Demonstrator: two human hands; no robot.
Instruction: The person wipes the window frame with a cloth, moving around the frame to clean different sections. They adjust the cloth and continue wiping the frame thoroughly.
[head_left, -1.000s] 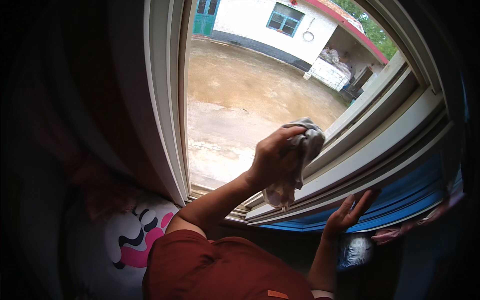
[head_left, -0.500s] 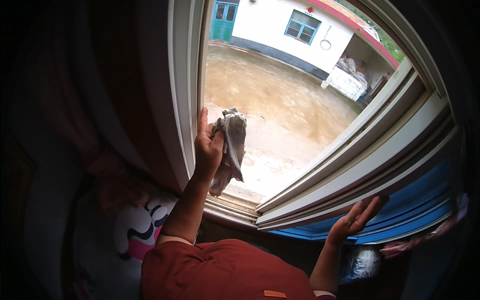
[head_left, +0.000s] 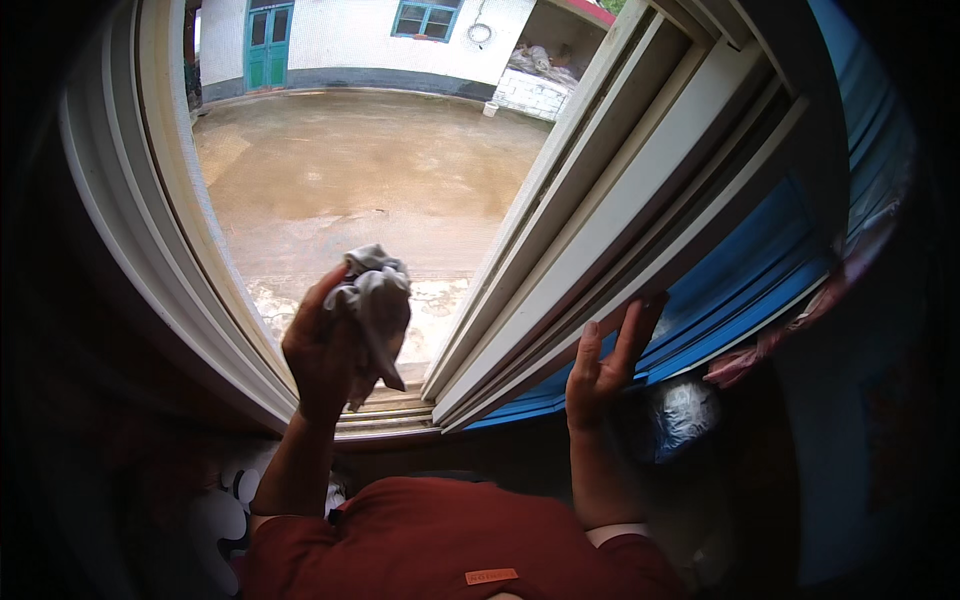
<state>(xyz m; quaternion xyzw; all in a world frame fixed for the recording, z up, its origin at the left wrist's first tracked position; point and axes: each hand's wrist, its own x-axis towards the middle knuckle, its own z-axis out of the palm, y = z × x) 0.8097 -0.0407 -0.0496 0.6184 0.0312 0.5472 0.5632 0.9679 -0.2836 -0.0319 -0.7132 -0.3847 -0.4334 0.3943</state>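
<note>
My left hand [head_left: 322,345] is closed on a crumpled grey cloth [head_left: 378,290], raised in front of the window opening. One end of the cloth hangs down below the fingers. My right hand [head_left: 607,362] is open and holds nothing, fingers stretched out and thumb apart, close to the inner edge of the white sliding window frame [head_left: 640,170]. Whether its fingers touch that frame I cannot tell. The left window jamb [head_left: 165,200] stands to the left of my left hand, and the sill track [head_left: 385,425] runs below the cloth.
Outside lies a wet concrete yard [head_left: 370,170] with a white building [head_left: 350,40] and a green door [head_left: 268,48]. Blue curtain-like material [head_left: 740,270] is at the right, with pink cloth [head_left: 735,368] beside it. A shiny plastic-looking bundle [head_left: 685,415] sits below my right hand.
My view has swung to the left. My left hand, earlier beside the left jamb with a finger extended, is now away from it with the cloth bunched up. My right hand stays open.
</note>
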